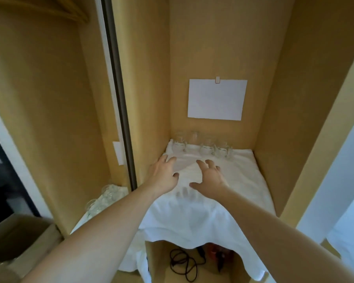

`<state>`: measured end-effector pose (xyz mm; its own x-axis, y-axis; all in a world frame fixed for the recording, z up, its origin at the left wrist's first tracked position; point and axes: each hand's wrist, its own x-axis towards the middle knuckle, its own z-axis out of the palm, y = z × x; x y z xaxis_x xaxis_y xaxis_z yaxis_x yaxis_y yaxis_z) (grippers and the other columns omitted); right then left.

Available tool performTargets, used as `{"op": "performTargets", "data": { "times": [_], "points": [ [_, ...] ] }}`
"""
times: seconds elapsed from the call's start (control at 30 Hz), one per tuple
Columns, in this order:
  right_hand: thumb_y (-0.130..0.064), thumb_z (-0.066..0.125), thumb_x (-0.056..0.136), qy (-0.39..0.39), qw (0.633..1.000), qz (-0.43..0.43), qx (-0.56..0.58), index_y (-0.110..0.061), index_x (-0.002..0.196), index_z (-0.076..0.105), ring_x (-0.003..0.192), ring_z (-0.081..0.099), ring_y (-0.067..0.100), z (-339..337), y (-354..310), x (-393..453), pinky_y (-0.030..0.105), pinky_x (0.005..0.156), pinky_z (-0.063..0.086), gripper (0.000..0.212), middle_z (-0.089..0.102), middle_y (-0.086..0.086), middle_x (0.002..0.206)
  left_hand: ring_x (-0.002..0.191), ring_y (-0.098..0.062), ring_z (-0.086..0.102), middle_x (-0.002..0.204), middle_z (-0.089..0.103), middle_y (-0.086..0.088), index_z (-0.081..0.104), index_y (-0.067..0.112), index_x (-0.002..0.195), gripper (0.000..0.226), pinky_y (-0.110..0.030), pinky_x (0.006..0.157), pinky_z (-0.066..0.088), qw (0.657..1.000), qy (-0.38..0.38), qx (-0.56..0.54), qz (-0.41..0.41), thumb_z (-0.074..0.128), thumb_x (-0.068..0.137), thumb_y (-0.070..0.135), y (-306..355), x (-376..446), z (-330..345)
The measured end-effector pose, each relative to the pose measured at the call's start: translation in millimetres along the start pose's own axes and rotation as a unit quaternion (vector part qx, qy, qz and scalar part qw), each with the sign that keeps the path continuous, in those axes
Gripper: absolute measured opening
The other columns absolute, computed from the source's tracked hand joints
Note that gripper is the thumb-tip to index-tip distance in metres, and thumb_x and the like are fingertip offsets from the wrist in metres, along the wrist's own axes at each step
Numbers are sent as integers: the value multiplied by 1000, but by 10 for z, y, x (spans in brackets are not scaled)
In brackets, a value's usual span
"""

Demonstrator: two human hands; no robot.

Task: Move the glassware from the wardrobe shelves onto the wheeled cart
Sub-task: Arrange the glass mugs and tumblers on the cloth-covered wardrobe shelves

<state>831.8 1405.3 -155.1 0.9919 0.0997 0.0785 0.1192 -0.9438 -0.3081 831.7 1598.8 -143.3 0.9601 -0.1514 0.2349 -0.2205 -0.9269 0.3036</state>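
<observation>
We reach both hands over the white cloth [202,211] covering the wardrobe shelf at centre frame. Our left hand [164,176] and right hand [209,177] hover with fingers spread wide, holding nothing. The clear glasses [202,145] stand in a row at the back of the shelf, just beyond our fingertips, below a white paper sheet [217,100]. More glasses [104,198] sit at lower left.
</observation>
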Motion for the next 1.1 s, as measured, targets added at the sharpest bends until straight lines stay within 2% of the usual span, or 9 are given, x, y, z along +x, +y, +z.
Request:
{"op": "performTargets", "data": {
  "times": [0.1, 0.2, 0.27, 0.37, 0.5, 0.77, 0.9, 1.03, 1.1],
  "points": [
    [-54, 69, 87, 1, 1000, -6, 5, -27, 159, 19, 142, 30, 36, 88, -270, 3, 48, 111, 39, 91, 19, 8, 163, 138, -33, 36, 151, 44, -9, 41, 23, 151, 58, -42, 111, 37, 1000, 4, 8, -8, 56, 97, 40, -244, -163, -147],
    [-54, 70, 87, -2, 1000, -9, 23, -28, 158, 21, 141, 32, 34, 199, -632, 16, 46, 110, 40, 90, 21, 7, 162, 132, -33, 42, 135, 50, -6, 50, 20, 139, 46, -42, 105, 40, 999, -6, 30, -15, 55, 96, 37, -535, -353, -316],
    [-53, 70, 87, -8, 999, -21, 34, -28, 158, 22, 140, 33, 34, 313, -929, 9, 45, 109, 40, 89, 23, 7, 161, 135, -34, 39, 141, 47, -8, 50, 18, 138, 45, -41, 105, 39, 999, -11, 30, -32, 56, 96, 34, -784, -493, -419],
    [-50, 70, 87, -18, 998, -48, 42, -27, 157, 23, 139, 33, 34, 503, -1408, -15, 44, 109, 40, 88, 25, 7, 159, 143, -32, 30, 155, 37, -7, 42, 22, 150, 57, -44, 111, 38, 998, -5, 28, -62, 58, 97, 35, -1212, -705, -578],
    [-48, 71, 86, -32, 996, -69, 49, -26, 156, 25, 135, 36, 36, 752, -1993, -61, 46, 107, 42, 87, 31, 9, 153, 146, -33, 26, 162, 30, -9, 36, 23, 155, 62, -46, 114, 36, 995, -14, 43, -91, 56, 98, 40, -1782, -952, -760],
    [-53, 70, 84, -44, 996, -59, 54, -29, 156, 23, 137, 37, 34, 1238, -2868, -148, 44, 108, 43, 89, 28, 8, 156, 148, -33, 23, 163, 29, -9, 36, 24, 155, 62, -47, 116, 34, 994, -23, 26, -106, 55, 98, 41, -2718, -1340, -970],
    [-56, 70, 83, -56, 996, -37, 50, -29, 156, 25, 137, 37, 35, 1561, -3149, -211, 43, 109, 41, 89, 32, 8, 154, 146, -34, 27, 161, 30, -8, 37, 24, 153, 61, -46, 115, 35, 993, -52, 25, -102, 56, 98, 41, -3117, -1506, -938],
    [-55, 69, 84, -98, 994, -15, 48, -28, 155, 28, 139, 36, 35, 1939, -3294, -279, 44, 111, 38, 86, 33, 9, 153, 143, -34, 30, 158, 34, -8, 36, 23, 154, 62, -42, 115, 31, 991, -82, 3, -109, 57, 98, 38, -3464, -1617, -834],
    [-55, 68, 85, -122, 991, -1, 47, -29, 156, 25, 140, 35, 33, 2096, -3356, -261, 43, 109, 41, 87, 30, 8, 155, 144, -34, 29, 159, 33, -10, 32, 25, 156, 65, -42, 116, 29, 988, -99, -5, -119, 57, 98, 38, -3622, -1628, -777]
  ]
}}
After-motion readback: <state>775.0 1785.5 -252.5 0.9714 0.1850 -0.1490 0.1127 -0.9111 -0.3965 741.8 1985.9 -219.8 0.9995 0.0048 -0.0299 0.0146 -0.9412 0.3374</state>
